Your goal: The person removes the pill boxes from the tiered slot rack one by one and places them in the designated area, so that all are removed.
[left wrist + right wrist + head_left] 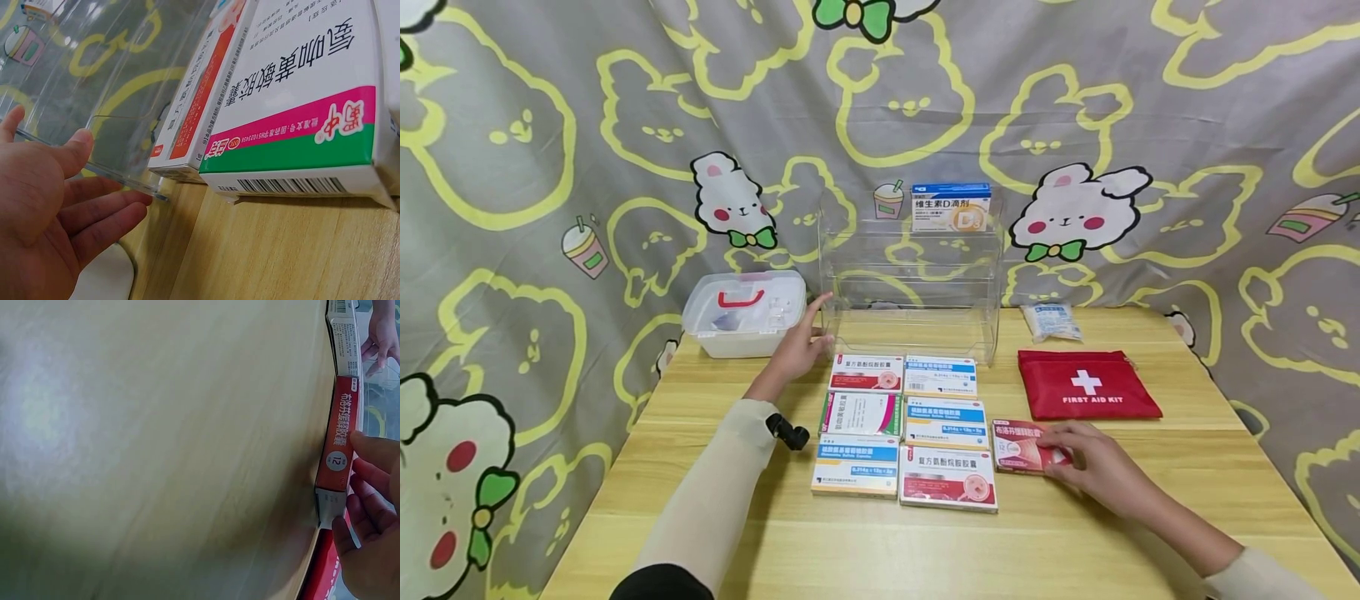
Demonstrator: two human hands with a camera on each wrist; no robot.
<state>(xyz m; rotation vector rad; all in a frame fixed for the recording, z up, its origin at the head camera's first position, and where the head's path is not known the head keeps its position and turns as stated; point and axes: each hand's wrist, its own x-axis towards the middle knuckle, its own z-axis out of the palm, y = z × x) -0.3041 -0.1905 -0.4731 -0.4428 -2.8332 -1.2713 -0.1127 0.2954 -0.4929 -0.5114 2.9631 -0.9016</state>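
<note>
My left hand (800, 344) is at the left side of a clear tiered display rack (917, 329), its fingers extended along the rack's edge. In the left wrist view, the thumb and fingers of that hand (69, 206) are spread apart and hold nothing. With its thumb and fingertips, my right hand (1097, 467) grips the right end of a red medicine box (1018, 447) lying flat on the table. A blue-and-white vitamin D box (951, 208) stands on the rack's top tier.
Several medicine boxes lie in two columns before the rack, including a green-and-magenta one (861, 414) and a red-and-white one (948, 477). A lidded plastic bin (745, 312) stands left, a red first aid pouch (1088, 384) lies right, and a small packet (1051, 322) lies behind it.
</note>
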